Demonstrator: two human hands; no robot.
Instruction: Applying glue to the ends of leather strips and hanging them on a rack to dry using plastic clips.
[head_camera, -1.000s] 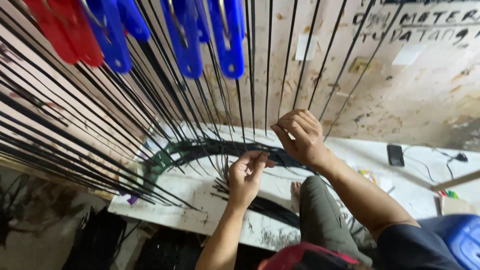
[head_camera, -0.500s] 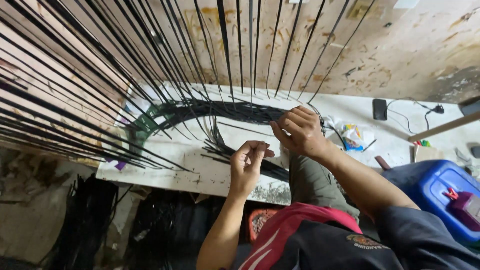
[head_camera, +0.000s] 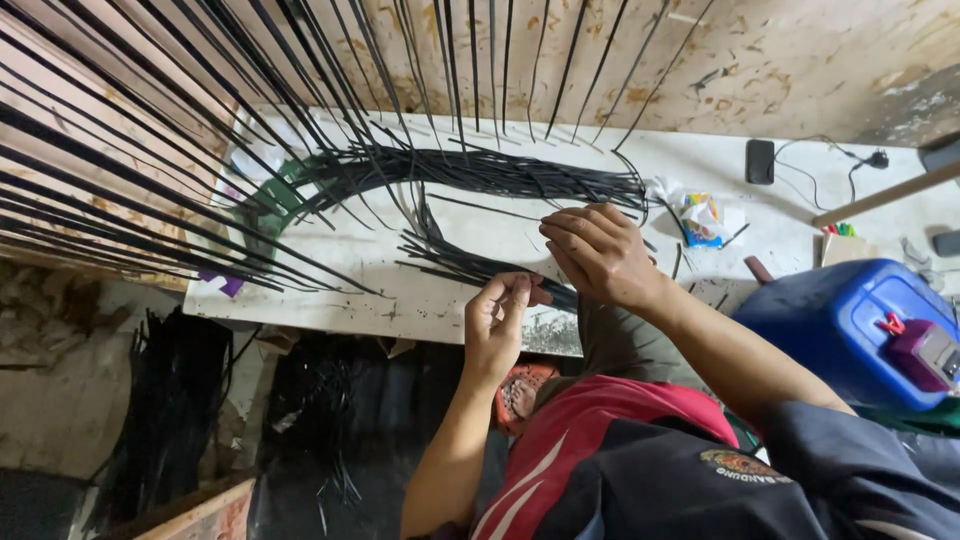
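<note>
Both hands lowered since second ago: left hand (head_camera: 500, 318) and right hand (head_camera: 598, 252) pinch thin black strips (head_camera: 470, 268), white bench (head_camera: 440, 300) centre; blue jug (head_camera: 835, 325) at 3 o'clock.

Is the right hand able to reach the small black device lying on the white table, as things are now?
Probably yes. The right hand works over the white table, and the black device lies beyond it on bare surface, with only a crumpled wrapper off to the side.

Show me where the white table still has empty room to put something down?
Bare white table lies right of the strip bundle, between the dark phone and the crumpled wrapper. A smaller bare patch sits inside the curve of strips. It is crowded along the bundle and by the left hand and right hand.
</note>
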